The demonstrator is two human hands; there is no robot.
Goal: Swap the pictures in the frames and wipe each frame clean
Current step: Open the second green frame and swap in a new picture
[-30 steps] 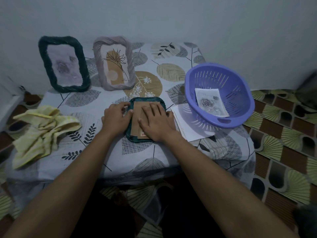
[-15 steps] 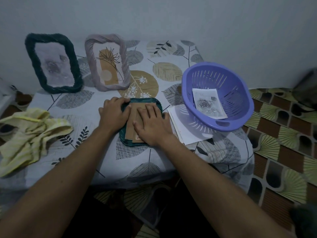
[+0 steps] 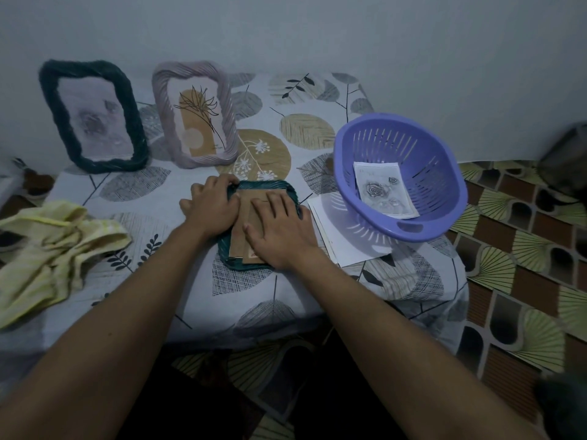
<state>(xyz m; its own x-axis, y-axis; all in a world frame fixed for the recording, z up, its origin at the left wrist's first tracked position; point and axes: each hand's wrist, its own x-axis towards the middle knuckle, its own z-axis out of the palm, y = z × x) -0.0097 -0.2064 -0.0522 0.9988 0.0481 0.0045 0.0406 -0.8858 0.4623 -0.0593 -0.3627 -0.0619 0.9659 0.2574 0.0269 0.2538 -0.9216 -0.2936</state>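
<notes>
A teal frame (image 3: pixel 270 187) lies face down on the low table, its brown cardboard back (image 3: pixel 246 231) showing. My left hand (image 3: pixel 211 208) grips the frame's left edge, fingers curled over the top corner. My right hand (image 3: pixel 279 233) lies flat on the cardboard back with fingers straight. Against the wall stand a dark green frame (image 3: pixel 92 114) with a pale picture and a lilac frame (image 3: pixel 195 117) with a brown plant picture. A rose picture (image 3: pixel 382 188) lies inside the purple basket (image 3: pixel 444 214).
A yellow cloth (image 3: pixel 54 246) is crumpled at the table's left edge. White sheets (image 3: pixel 336 239) lie under the basket beside the teal frame. The leaf-print tablecloth (image 3: pixel 301 131) covers the table; patterned floor (image 3: pixel 524 265) lies to the right.
The view has shifted slightly. My left fingers have crept further over the teal frame's top left corner. My right hand stays flat on the cardboard back.
</notes>
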